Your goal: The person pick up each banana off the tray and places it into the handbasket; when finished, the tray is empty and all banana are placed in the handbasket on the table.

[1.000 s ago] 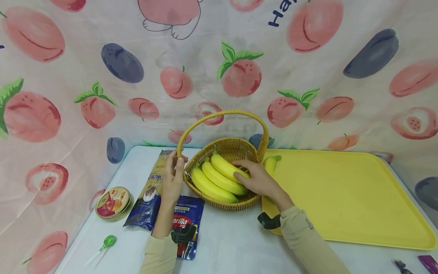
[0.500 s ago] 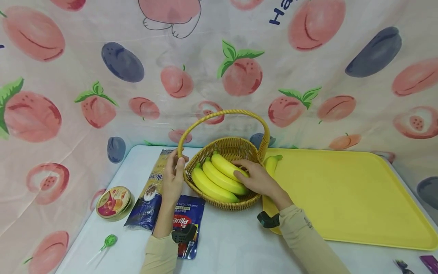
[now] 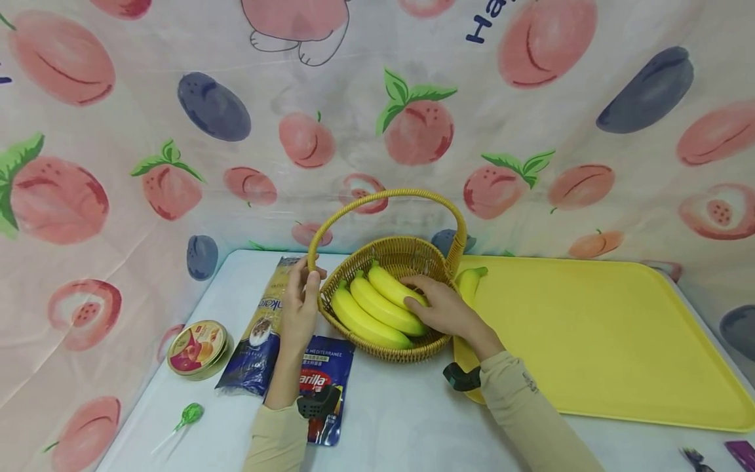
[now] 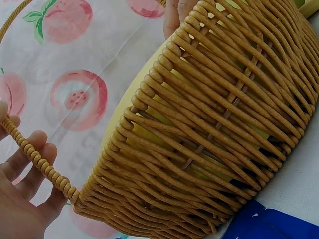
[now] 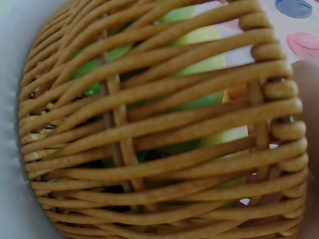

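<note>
A wicker basket [image 3: 407, 355] with a tall arched handle stands on the white table and holds several yellow bananas [image 3: 366, 321]. My left hand [image 3: 302, 308] grips the foot of the handle on the left side. In the left wrist view, the fingers and thumb of that hand [image 4: 22, 204] lie around the wound handle [image 4: 37, 162]. Reaching over the right rim, my right hand [image 3: 448, 311] holds the lower end of the rightmost banana [image 3: 386, 285] between thumb and fingers. Woven canes fill the right wrist view and hide that grip.
A yellow tray [image 3: 590, 334] lies to the right, with another banana [image 3: 468, 285] at its left edge. On the left are a pasta bag [image 3: 253, 347], a blue pouch [image 3: 324, 367], a round tin [image 3: 197, 347] and a green lollipop [image 3: 191, 414]. A fork [image 3: 696, 457] lies front right.
</note>
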`<state>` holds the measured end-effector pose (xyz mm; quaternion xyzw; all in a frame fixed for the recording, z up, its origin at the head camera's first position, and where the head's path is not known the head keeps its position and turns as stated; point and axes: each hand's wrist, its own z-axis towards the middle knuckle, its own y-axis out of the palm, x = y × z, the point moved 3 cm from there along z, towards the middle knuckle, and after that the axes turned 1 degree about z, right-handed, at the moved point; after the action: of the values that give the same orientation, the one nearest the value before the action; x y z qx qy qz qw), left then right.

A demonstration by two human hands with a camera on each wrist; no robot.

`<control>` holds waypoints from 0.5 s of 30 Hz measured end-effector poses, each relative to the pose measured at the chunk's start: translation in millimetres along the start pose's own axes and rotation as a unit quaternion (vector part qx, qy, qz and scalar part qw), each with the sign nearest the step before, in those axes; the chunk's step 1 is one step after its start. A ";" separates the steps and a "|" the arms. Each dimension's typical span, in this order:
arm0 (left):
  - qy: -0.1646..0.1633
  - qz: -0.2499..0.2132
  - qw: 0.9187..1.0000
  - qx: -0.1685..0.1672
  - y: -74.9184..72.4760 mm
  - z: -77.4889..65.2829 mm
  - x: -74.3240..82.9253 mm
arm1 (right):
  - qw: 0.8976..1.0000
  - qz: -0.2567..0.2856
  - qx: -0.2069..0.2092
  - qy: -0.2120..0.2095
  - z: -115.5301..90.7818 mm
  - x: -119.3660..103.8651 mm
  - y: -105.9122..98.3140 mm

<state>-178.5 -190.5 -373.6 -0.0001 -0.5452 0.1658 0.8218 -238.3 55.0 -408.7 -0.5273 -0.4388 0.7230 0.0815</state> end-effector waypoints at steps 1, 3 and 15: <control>0.001 -0.001 1.000 -0.001 0.1 0.0 -0.3 | 1.000 -0.001 -0.002 -0.002 -0.1 0.2 0.2; 0.004 -0.003 1.000 -0.002 0.3 0.2 -0.7 | 1.000 -0.002 -0.004 0.000 -0.4 0.5 0.5; 0.004 -0.004 1.000 -0.002 1.1 0.6 0.8 | 1.000 -0.002 -0.002 -0.002 -1.4 -2.5 -0.3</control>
<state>-179.0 -189.3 -372.8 -0.0001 -0.5423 0.1618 0.8244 -236.1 54.5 -406.9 -0.5247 -0.4414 0.7233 0.0810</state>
